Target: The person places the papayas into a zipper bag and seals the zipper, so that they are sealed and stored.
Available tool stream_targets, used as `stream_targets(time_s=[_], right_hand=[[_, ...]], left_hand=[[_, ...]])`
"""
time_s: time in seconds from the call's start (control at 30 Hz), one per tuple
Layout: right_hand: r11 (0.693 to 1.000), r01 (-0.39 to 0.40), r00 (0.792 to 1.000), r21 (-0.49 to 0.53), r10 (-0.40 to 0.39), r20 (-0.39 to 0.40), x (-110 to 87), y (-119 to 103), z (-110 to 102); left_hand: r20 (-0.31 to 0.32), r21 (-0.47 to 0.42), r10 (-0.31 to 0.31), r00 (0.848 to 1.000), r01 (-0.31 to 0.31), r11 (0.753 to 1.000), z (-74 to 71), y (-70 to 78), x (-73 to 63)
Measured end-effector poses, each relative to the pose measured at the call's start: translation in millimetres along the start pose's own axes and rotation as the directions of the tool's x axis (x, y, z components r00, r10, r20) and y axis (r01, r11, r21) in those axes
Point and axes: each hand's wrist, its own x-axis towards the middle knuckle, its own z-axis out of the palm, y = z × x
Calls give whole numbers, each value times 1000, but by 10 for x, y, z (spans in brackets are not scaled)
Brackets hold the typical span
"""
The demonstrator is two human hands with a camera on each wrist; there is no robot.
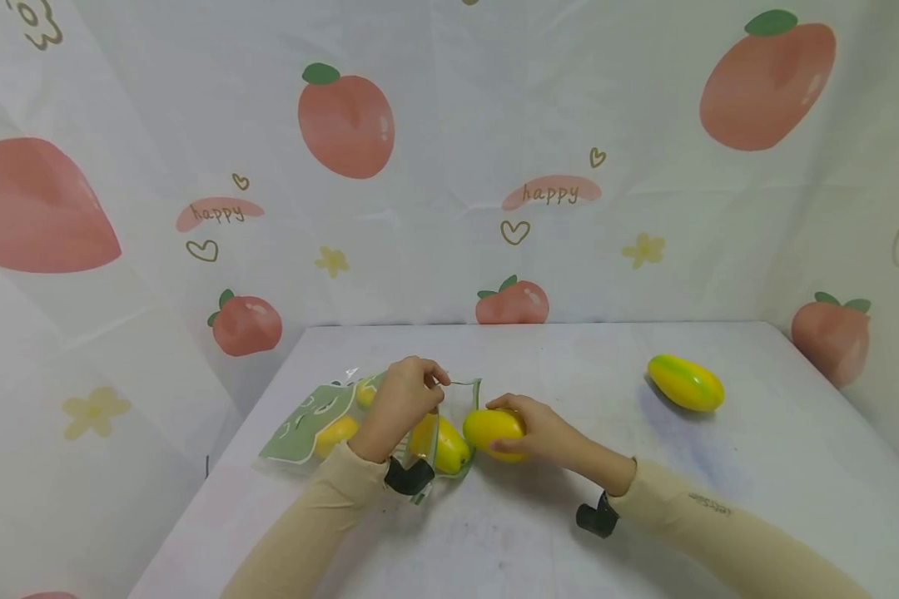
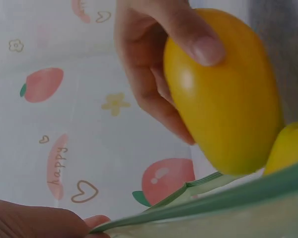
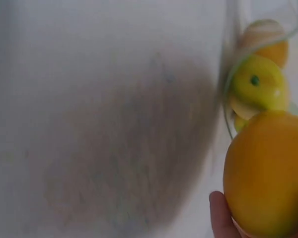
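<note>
A clear zip bag with a green printed face lies on the left of the table, its mouth facing right. My left hand pinches the bag's upper rim; in the left wrist view its thumb and finger meet on the green edge. With the right hand I grip a smooth yellow mango right at the bag's mouth, thumb on the near side. Several yellow fruits lie inside the bag, including one whose dark stem end faces the opening. My left wrist partly hides the bag in the head view.
Toward the back right of the white table lies an elongated yellow fruit with a green stripe. A white cloth printed with peaches and hearts hangs behind the table and along its sides.
</note>
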Motion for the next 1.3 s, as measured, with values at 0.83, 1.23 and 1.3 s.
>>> stream_targets(time_s=[0.83,1.23,1.3], right_hand=[[999,-27,998,33,25,54,83,-34,294],[998,22,998,61,-26,61,89,-114,317],[997,15,998,76,-20,64,90,-126,320]], left_hand=[[-5,-19,-5,1000,4,1000,22,11,18],[-14,2,3,1000,-3,1000,31,-3,26],[-15,8,4,1000,-4,1000,31,-3,27]])
